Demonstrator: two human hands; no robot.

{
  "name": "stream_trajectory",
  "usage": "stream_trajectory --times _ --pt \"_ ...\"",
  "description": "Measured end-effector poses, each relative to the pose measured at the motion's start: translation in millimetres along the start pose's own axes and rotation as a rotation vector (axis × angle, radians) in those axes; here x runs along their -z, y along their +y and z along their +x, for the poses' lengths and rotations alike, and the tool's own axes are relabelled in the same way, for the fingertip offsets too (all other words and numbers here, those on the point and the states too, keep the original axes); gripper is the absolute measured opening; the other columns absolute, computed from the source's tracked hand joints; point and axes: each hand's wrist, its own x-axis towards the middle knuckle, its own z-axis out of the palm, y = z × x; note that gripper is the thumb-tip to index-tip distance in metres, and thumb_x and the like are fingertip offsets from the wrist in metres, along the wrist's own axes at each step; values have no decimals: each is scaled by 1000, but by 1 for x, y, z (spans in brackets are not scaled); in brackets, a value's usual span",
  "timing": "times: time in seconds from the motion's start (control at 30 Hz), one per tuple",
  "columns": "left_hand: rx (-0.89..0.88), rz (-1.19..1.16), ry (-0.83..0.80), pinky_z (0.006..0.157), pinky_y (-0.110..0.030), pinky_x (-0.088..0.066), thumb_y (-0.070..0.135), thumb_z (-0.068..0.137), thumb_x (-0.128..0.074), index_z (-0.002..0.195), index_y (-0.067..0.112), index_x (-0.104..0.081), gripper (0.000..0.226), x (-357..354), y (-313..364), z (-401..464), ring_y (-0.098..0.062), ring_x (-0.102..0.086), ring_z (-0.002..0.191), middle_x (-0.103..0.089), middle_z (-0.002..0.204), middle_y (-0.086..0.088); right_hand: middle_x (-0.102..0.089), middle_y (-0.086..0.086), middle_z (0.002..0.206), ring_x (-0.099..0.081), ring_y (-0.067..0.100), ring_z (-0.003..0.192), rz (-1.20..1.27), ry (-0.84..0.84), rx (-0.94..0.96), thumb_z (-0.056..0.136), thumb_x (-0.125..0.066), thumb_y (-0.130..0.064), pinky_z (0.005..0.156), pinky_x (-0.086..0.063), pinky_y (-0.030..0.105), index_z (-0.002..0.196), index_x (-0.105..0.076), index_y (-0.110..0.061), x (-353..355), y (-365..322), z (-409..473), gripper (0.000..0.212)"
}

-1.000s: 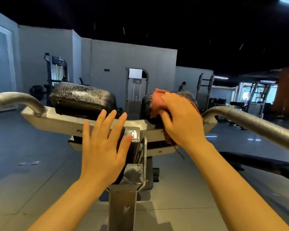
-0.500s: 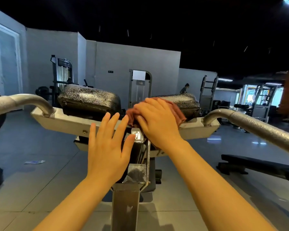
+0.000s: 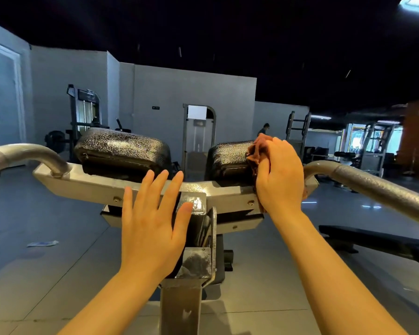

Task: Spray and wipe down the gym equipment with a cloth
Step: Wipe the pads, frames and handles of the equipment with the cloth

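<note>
A gym machine stands before me, with a pale metal crossbar (image 3: pixel 87 183) carrying two black padded cushions. The left pad (image 3: pixel 122 149) is bare and glistens wet. My right hand (image 3: pixel 279 176) grips a reddish-brown cloth (image 3: pixel 258 151) against the right end of the right pad (image 3: pixel 228 157); most of the cloth is hidden under the hand. My left hand (image 3: pixel 153 223) lies flat with straight, spread fingers on the centre of the crossbar, over the machine's upright post (image 3: pixel 188 281). No spray bottle shows.
Curved grey handle bars reach out at the left (image 3: pixel 22 154) and right (image 3: pixel 373 187). A black flat bench (image 3: pixel 373 240) sits low on the right. A white scrap (image 3: pixel 42 243) lies on the grey floor. Other machines and a distant person (image 3: pixel 264 129) stand behind.
My right hand has slid the cloth from the inner end of the right pad out to its right end. The left hand has stayed flat on the crossbar.
</note>
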Motion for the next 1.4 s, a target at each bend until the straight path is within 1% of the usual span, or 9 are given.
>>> stream_trajectory --times 0.13,0.37,0.57,0.7,0.8,0.93,1.07,1.27,1.4 --pt "-13 38 -15 116 -49 -8 57 100 -12 146 25 -41 63 1 1 0 -23 -20 146 -40 152 -5 -64 -1 111 -56 22 107 -34 -78 70 96 -41 -24 96 -43 49 113 -64 -19 -13 -24 8 29" --pt "-29 111 -38 115 -54 -13 55 101 -14 145 23 -43 62 3 1 -2 -26 -24 145 -42 150 -7 -57 12 136 -46 28 126 -149 -239 497 96 -44 -26 109 -26 32 130 -59 -9 -11 -25 -5 41" --pt "-64 125 -10 115 -55 -13 52 102 -18 144 21 -44 59 1 1 -1 -27 -26 144 -43 149 -8 -47 13 145 -38 31 138 -176 -159 171 98 -47 -19 117 -27 39 140 -47 -6 14 28 -23 45" --pt "-87 123 -10 115 -53 -11 52 102 -18 144 21 -45 58 2 1 0 -27 -25 144 -43 149 -7 -41 14 150 -29 30 143 -65 -105 -14 100 -42 -23 120 -15 34 143 -44 -5 0 6 -33 47" --pt "-78 119 -20 116 -53 -11 53 102 -17 144 21 -44 59 3 0 -1 -26 -25 144 -43 150 -7 -40 12 150 -26 26 143 31 -142 81 98 -38 -25 120 -10 24 142 -46 -8 -9 -20 -50 48" --pt "-72 113 -31 116 -54 -13 54 102 -14 144 21 -44 61 4 0 -1 -26 -25 145 -42 150 -6 -48 12 142 -42 26 129 11 -275 307 97 -44 -27 111 -35 36 132 -58 -11 -19 -31 -66 40" --pt "-62 128 -26 115 -55 -15 55 102 -12 144 22 -43 62 5 1 -1 -27 -26 144 -43 150 -7 -59 10 123 -50 25 110 -54 -326 424 96 -48 -23 99 -37 36 124 -62 -10 -9 -14 -59 33" --pt "-51 113 -12 115 -54 -13 56 101 -11 145 23 -42 63 3 2 -1 -28 -25 145 -42 150 -7 -52 9 134 -45 26 127 -184 -254 61 95 -46 -25 111 -33 35 134 -53 -10 23 48 -65 43" --pt "-41 126 -17 115 -56 -17 56 101 -11 144 21 -44 64 2 2 1 -29 -27 144 -44 149 -8 -57 13 120 -50 29 110 -149 -176 90 94 -46 -18 99 -35 35 121 -59 -5 11 21 -64 34"
